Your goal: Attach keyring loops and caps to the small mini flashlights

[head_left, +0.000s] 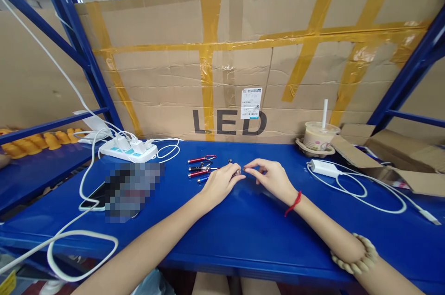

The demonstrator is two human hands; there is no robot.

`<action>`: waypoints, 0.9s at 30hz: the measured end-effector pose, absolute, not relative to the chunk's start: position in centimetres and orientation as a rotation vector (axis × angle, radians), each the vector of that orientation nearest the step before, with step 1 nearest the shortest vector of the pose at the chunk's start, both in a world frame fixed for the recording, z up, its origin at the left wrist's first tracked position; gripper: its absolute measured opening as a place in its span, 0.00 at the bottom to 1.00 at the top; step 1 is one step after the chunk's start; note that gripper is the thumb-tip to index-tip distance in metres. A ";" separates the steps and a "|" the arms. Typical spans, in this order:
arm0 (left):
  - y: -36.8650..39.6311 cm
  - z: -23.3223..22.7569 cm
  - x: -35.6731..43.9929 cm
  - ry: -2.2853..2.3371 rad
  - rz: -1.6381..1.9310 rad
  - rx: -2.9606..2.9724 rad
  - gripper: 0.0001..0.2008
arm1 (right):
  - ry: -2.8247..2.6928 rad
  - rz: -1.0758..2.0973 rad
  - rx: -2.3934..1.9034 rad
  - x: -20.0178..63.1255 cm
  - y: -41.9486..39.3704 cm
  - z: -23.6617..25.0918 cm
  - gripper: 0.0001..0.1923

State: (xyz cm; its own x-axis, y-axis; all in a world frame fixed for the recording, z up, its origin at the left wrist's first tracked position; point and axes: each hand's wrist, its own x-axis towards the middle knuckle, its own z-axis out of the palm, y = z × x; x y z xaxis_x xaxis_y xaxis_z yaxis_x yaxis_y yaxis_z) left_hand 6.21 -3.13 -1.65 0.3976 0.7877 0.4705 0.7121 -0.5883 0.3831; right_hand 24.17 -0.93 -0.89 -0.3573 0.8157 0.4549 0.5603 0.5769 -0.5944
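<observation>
At the frame's centre, above the blue worktop (243, 234), the left hand (219, 184) and right hand (273, 178) pinch a tiny metal part (239, 172) between closed fingers; it looks light, rigid and slippery, best held by its sides.

Two hands (222, 183) (273, 179), about five small keychain pens (201, 167), one power strip (129, 150), one lidded drink cup (319, 136).

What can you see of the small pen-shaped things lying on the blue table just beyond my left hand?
The small pen-shaped things are slim little cylinders lying flat in a loose cluster on the blue table, roughly parallel and pointing left to right. Most look red and metallic, one blue; one carries a red clip loop at its end. The left hand rests just beside them; whether it touches them cannot be told. Details are too small to read.
</observation>
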 end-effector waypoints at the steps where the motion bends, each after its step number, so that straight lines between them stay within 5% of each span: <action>1: -3.1 -1.6 6.2 1.353 0.954 2.517 0.08 | -2.037 0.463 -1.065 24.1 -0.9 -0.9 0.10; 12: -3.1 -1.8 6.3 1.294 1.036 2.430 0.07 | -1.745 0.915 -0.991 23.5 -1.2 -0.3 0.18; 19: -3.0 -2.2 6.1 1.239 1.014 2.523 0.08 | -1.800 0.868 -0.773 23.8 -0.8 -0.6 0.13; 27: -2.9 -2.6 5.9 1.086 1.124 2.695 0.11 | -1.819 1.138 -1.016 24.4 -0.5 -0.4 0.16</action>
